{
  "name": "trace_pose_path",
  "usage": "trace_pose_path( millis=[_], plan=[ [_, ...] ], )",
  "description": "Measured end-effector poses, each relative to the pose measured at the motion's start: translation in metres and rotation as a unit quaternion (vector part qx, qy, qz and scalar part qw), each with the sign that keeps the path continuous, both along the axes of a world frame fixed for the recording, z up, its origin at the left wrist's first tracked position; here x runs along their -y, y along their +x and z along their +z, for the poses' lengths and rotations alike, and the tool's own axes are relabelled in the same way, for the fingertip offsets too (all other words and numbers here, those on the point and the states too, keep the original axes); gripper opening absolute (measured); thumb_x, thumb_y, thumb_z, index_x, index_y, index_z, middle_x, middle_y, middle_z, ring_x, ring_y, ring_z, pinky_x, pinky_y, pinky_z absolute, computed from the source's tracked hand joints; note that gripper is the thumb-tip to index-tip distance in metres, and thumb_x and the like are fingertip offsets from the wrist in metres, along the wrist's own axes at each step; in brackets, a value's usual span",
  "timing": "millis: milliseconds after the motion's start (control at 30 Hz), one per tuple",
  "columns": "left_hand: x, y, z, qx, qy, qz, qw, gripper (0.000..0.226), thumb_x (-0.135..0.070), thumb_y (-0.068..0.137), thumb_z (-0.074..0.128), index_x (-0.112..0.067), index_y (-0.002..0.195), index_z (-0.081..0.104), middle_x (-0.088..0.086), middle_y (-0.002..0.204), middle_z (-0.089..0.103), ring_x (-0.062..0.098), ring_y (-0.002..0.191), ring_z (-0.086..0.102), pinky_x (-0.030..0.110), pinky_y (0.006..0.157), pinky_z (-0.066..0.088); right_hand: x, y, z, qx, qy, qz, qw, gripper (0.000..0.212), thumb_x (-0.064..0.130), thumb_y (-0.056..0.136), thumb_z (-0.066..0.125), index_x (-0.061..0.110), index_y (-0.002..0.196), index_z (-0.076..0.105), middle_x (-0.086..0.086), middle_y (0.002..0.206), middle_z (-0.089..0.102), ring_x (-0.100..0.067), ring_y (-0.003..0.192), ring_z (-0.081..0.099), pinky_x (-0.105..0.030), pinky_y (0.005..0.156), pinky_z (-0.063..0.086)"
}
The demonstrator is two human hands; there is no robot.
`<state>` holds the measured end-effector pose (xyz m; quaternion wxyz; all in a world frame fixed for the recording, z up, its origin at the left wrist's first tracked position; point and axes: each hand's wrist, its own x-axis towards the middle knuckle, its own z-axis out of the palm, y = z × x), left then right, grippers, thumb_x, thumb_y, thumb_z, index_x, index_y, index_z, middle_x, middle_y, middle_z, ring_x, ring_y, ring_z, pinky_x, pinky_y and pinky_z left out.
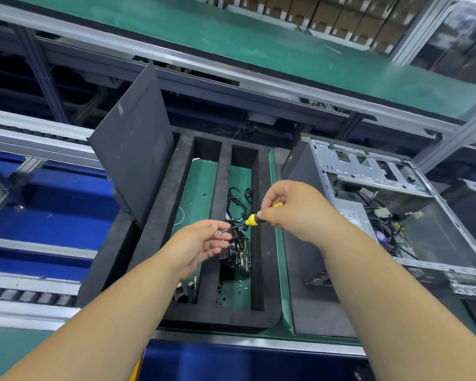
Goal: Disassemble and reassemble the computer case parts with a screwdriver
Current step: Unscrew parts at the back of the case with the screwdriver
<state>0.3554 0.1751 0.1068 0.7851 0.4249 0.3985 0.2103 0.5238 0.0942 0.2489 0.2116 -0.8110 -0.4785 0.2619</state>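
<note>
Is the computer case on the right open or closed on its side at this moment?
Open. The computer case shows its bare metal frame, cables and drive inside, and a dark side panel stands apart, leaning at the left.

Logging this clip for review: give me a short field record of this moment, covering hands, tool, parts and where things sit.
right hand: grips the yellow-handled screwdriver
left hand: pinches a small screw at the screwdriver tip
foam tray: black, with slots down to the green mat
tray contents: a black component, a cable, loose screws
side panel: stands tilted at the tray's left edge
case: open, lying to the right of the tray
step: screw and tip meet in the air above the tray, away from the case
</note>
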Motion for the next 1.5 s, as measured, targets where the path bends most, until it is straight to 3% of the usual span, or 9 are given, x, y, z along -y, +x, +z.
trace_pose_path(
  millis=[367, 600, 800, 900, 1000, 1100, 1233, 1367, 1500],
  plan=[
    [-0.007, 0.003, -0.005, 0.046, -0.072, 0.047, 0.995, 0.014, -0.005, 0.097, 0.056, -0.004, 0.099, 0.070, 0.008, 0.088, 0.074, 0.008, 0.072, 0.069, 0.017, 0.062, 0.056, 0.003, 0.001, 0.000, -0.007, 0.013, -0.012, 1.000, 0.009, 0.025, 0.080, 0.075, 0.024, 0.078, 0.066, 0.001, 0.072, 0.071, -0.010, 0.055, 0.054, -0.021, 0.046, 0.040],
    [-0.003, 0.009, 0.005, 0.080, -0.117, 0.078, 0.987, 0.014, -0.009, 0.094, 0.063, -0.002, 0.104, 0.067, 0.010, 0.087, 0.075, 0.009, 0.072, 0.072, 0.017, 0.058, 0.055, 0.013, 0.006, 0.002, -0.029, 0.053, -0.026, 0.998, 0.008, 0.022, 0.079, 0.073, 0.024, 0.077, 0.065, 0.000, 0.078, 0.072, -0.014, 0.062, 0.061, -0.031, 0.055, 0.049],
    [0.011, 0.020, 0.017, 0.077, -0.088, 0.060, 0.991, 0.010, -0.012, 0.093, 0.064, -0.004, 0.099, 0.066, 0.005, 0.081, 0.073, 0.005, 0.067, 0.067, 0.015, 0.056, 0.054, 0.031, 0.018, 0.010, -0.040, 0.066, -0.022, 0.997, 0.010, 0.025, 0.078, 0.075, 0.025, 0.076, 0.065, 0.000, 0.081, 0.072, -0.023, 0.069, 0.065, -0.040, 0.064, 0.055],
    [0.022, 0.030, 0.024, 0.075, -0.065, 0.053, 0.994, 0.010, -0.015, 0.094, 0.063, -0.006, 0.097, 0.065, 0.003, 0.077, 0.071, 0.004, 0.062, 0.064, 0.014, 0.055, 0.054, 0.050, 0.030, 0.013, -0.055, 0.076, -0.022, 0.995, 0.011, 0.028, 0.079, 0.076, 0.025, 0.077, 0.066, 0.003, 0.076, 0.072, -0.028, 0.071, 0.068, -0.045, 0.066, 0.057],
    [0.039, 0.046, 0.032, 0.064, -0.045, 0.044, 0.996, 0.012, -0.018, 0.093, 0.065, -0.007, 0.096, 0.067, 0.002, 0.076, 0.071, 0.004, 0.060, 0.063, 0.015, 0.053, 0.053, 0.075, 0.048, 0.017, -0.071, 0.094, -0.038, 0.992, 0.010, 0.026, 0.081, 0.076, 0.024, 0.077, 0.067, 0.000, 0.075, 0.073, -0.021, 0.067, 0.065, -0.051, 0.072, 0.058],
    [0.062, 0.068, 0.042, 0.045, -0.023, 0.026, 0.998, 0.011, -0.021, 0.093, 0.066, -0.011, 0.090, 0.068, -0.001, 0.072, 0.068, 0.003, 0.057, 0.060, 0.015, 0.051, 0.052, 0.106, 0.066, 0.021, -0.061, 0.123, -0.055, 0.989, 0.010, 0.024, 0.083, 0.075, 0.024, 0.077, 0.067, 0.003, 0.072, 0.071, -0.011, 0.061, 0.063, -0.040, 0.063, 0.056],
    [0.100, 0.103, 0.059, 0.053, -0.018, 0.014, 0.998, 0.010, -0.021, 0.095, 0.063, -0.012, 0.089, 0.066, -0.005, 0.068, 0.064, 0.001, 0.055, 0.057, 0.013, 0.049, 0.049, 0.153, 0.091, 0.025, -0.048, 0.170, -0.101, 0.979, 0.010, 0.026, 0.084, 0.073, 0.027, 0.077, 0.066, 0.000, 0.071, 0.071, -0.026, 0.071, 0.067, -0.026, 0.056, 0.046],
    [0.136, 0.130, 0.071, 0.080, -0.051, 0.010, 0.995, 0.006, -0.013, 0.094, 0.064, -0.008, 0.094, 0.066, -0.001, 0.071, 0.070, 0.003, 0.057, 0.063, 0.014, 0.051, 0.052, 0.197, 0.111, 0.025, -0.049, 0.215, -0.133, 0.966, 0.011, 0.026, 0.087, 0.071, 0.029, 0.077, 0.066, 0.004, 0.075, 0.070, -0.023, 0.078, 0.069, -0.036, 0.069, 0.055],
    [0.166, 0.149, 0.079, 0.078, -0.044, 0.016, 0.996, 0.006, -0.014, 0.095, 0.062, -0.009, 0.094, 0.065, -0.002, 0.069, 0.069, 0.002, 0.056, 0.062, 0.013, 0.049, 0.050, 0.237, 0.122, 0.025, -0.046, 0.225, -0.139, 0.963, 0.011, 0.026, 0.087, 0.071, 0.029, 0.078, 0.066, 0.004, 0.076, 0.070, -0.025, 0.074, 0.069, -0.043, 0.071, 0.058]
  ],
)
